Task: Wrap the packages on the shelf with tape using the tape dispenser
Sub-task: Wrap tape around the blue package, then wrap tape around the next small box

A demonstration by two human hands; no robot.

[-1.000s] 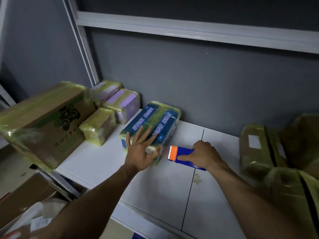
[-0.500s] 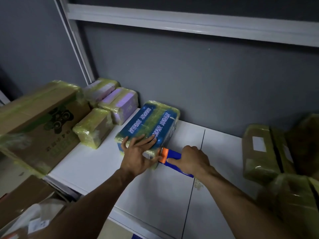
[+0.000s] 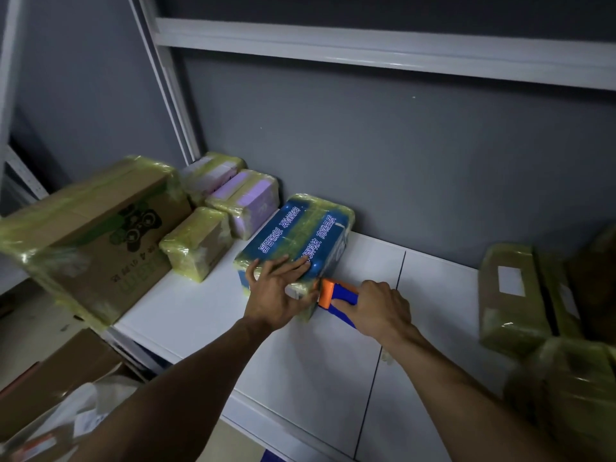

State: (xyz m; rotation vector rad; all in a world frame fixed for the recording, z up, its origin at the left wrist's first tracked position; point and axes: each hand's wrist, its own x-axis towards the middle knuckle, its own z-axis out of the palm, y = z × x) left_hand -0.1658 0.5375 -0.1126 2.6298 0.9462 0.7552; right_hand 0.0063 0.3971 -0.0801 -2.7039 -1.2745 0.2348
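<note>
Head view.

Hidden or unclear:
- The tape dispenser (image 3: 337,292) is mostly covered by the right hand (image 3: 380,308). Only its orange head and part of the blue handle show. No tape roll can be made out.
- The near end of the blue package (image 3: 300,233) lies under the left hand (image 3: 276,291).
- The tape-wrapped parcels at right (image 3: 510,291) are dim, and the nearest one (image 3: 573,398) is blurred and cut by the frame edge.
- The lower-left corner is blurred: cartons (image 3: 50,371) below the shelf, with something pale lying on them that cannot be identified.

Containers:
- The large cardboard box (image 3: 100,235) is closed and banded in yellowish tape, overhanging the left end of the white shelf (image 3: 333,378). Its contents are not visible.
- Beside it are a small wrapped box (image 3: 196,243) and two purple wrapped packs (image 3: 245,200) (image 3: 213,171), all sealed.

Hands:
- The left hand is flat with fingers spread, pressing on the near top of the blue package.
- The right hand is curled round the dispenser handle.
- The dispenser's orange head touches the package's near right corner.

The blue package lies flat on the shelf, with its far end against the grey back wall (image 3: 400,155).
</note>
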